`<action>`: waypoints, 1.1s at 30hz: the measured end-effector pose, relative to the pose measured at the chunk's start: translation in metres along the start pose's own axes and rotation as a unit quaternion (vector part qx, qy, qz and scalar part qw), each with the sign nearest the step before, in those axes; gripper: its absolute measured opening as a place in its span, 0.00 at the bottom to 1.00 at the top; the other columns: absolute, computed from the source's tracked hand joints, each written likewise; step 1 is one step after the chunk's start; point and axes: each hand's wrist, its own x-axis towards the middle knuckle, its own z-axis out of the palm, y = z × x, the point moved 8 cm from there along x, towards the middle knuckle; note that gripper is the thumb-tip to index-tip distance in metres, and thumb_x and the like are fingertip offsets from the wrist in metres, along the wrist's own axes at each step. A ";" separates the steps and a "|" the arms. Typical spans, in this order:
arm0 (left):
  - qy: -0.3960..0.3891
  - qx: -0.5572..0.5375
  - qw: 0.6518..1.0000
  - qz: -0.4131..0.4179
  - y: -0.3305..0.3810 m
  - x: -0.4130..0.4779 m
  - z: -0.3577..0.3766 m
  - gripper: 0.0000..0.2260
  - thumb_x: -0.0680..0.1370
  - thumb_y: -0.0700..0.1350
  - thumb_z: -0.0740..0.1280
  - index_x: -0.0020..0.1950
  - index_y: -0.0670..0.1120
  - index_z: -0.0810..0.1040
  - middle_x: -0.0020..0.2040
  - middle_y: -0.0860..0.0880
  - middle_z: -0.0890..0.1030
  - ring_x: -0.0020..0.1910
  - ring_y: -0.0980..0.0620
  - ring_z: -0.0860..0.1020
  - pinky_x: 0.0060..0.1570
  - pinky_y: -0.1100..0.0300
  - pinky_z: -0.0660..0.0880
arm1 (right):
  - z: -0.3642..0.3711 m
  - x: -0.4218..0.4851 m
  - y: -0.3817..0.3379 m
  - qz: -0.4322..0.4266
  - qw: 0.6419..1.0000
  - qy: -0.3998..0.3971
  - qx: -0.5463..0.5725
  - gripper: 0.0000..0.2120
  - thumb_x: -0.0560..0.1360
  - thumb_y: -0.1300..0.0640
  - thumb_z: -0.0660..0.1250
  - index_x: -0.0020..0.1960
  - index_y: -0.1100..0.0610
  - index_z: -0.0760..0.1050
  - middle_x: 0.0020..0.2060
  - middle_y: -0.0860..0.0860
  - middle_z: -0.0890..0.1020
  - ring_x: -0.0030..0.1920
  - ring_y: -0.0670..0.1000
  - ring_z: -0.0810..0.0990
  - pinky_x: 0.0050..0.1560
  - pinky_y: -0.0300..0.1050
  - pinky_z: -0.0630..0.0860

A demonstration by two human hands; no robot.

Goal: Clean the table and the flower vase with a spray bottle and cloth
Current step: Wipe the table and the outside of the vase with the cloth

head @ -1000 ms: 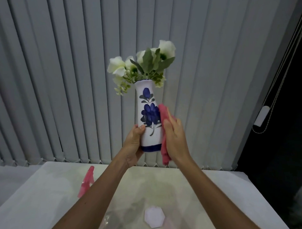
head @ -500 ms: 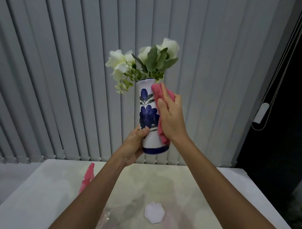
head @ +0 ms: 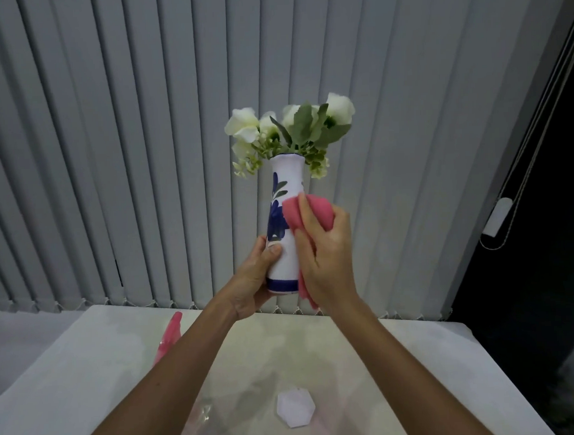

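Observation:
I hold a tall white vase (head: 284,191) with blue painted flowers up in the air above the table (head: 414,359). White flowers and green leaves (head: 292,129) stick out of its top. My left hand (head: 255,277) grips the vase near its blue base. My right hand (head: 326,258) presses a pink cloth (head: 308,213) against the vase's right side, about halfway up. A pink spray bottle (head: 168,338) stands on the table at the left, partly hidden by my left forearm.
A white hexagonal coaster (head: 295,409) lies on the glossy tabletop near the front. Grey vertical blinds (head: 114,158) hang right behind the table. A dark opening with hanging blind cords (head: 507,226) lies to the right.
My right hand with the cloth slid up to the vase's neck, then came back down to mid-height. The vase has turned a little in my left hand.

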 end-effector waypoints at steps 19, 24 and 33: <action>0.042 -0.010 0.999 0.000 -0.002 0.002 -0.007 0.21 0.72 0.53 0.71 0.63 0.55 0.72 0.57 0.46 0.80 0.52 0.46 0.81 0.44 0.51 0.82 | 0.005 -0.046 0.022 0.021 0.998 -0.048 0.040 0.23 0.80 0.46 0.52 0.74 0.40 0.54 0.60 0.46 0.63 0.57 0.45 0.73 0.59 0.33 0.73; -0.007 -0.018 1.000 -0.009 -0.002 0.004 0.006 0.30 0.62 0.57 0.76 0.60 0.50 0.75 0.48 0.49 0.86 0.46 0.49 0.84 0.40 0.54 0.81 | 0.001 0.012 0.008 0.040 0.998 -0.046 0.008 0.22 0.81 0.52 0.55 0.74 0.46 0.60 0.56 0.49 0.64 0.55 0.49 0.73 0.59 0.38 0.72; 0.001 0.023 0.999 -0.028 -0.010 0.001 0.001 0.48 0.51 0.65 0.79 0.66 0.48 0.71 0.49 0.48 0.84 0.45 0.50 0.83 0.35 0.54 0.80 | 0.002 0.026 0.027 0.109 0.982 -0.117 0.096 0.21 0.81 0.55 0.56 0.73 0.42 0.61 0.55 0.50 0.68 0.53 0.41 0.73 0.56 0.31 0.72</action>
